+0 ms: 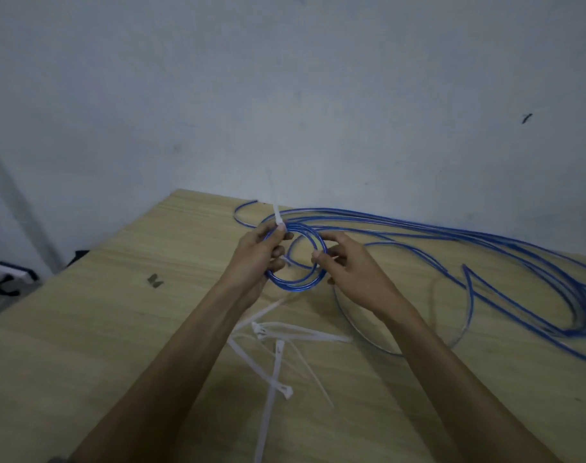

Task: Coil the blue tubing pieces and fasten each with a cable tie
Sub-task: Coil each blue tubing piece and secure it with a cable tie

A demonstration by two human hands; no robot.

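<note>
1. Surface (pixel 84 329) of pale wood grain is occupying the lower frame, sitting against a grey-white wall (pixel 285 95).
2. Loose blue tubing (pixel 485 248) is sprawling in long overlapping loops across the right and far side of the surface, one end curling near the far edge.
3. Spare cable ties (pixel 278 355), white, are lying crossed in a scatter on the surface below the hands, between the two forearms.
4. Coil (pixel 296 282) of blue tubing, several turns, is being held just above the surface at centre, between both hands.
5. Left hand (pixel 255 255) is gripping the coil's left side; its fingers (pixel 278 252) are curled round the turns, thumb pressing near the top.
6. Right hand (pixel 351 269) is pinching the coil's right side, fingers bent round the tubing, thumb tip on the inner edge.
7. Cable tie (pixel 277 212), white, is standing up from the top of the coil at the left thumb, its tail blurring against the wall; whether it is locked cannot be told.
8. Small dark scrap (pixel 154 280) is lying on the surface, well apart to the left.
</note>
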